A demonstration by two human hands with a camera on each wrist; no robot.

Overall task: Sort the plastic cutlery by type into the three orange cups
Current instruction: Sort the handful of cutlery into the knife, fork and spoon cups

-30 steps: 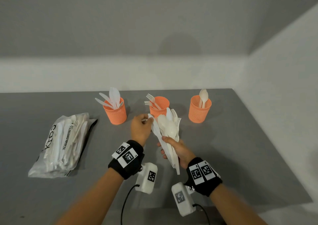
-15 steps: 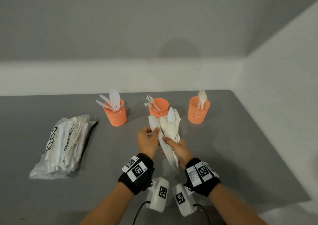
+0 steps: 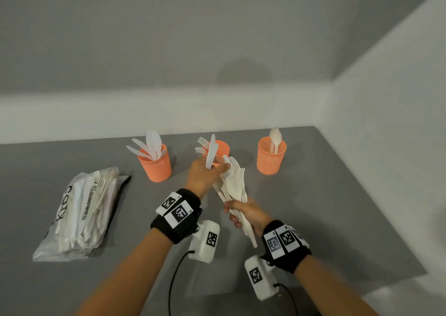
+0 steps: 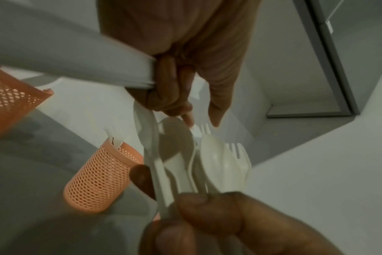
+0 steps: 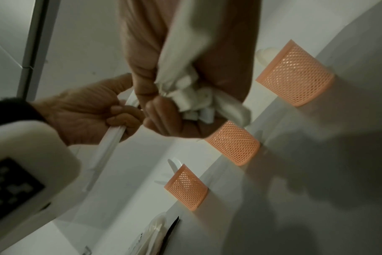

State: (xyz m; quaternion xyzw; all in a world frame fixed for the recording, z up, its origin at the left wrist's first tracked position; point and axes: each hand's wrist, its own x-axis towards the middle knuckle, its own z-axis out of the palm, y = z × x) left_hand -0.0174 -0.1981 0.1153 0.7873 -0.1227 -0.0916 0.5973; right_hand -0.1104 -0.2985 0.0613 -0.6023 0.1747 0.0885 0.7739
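The head view looks forward and down over both hands; each wrist view sits close under its palm; all share the orange cups (image 3: 271, 156).

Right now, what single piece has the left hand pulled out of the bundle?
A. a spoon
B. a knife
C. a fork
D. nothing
B: the left hand pinches one knife, its flat blade pointing up, apart from the bundle gripped by the right hand.

White knife (image 3: 211, 155) upright, before middle orange cup (image 3: 221, 148).
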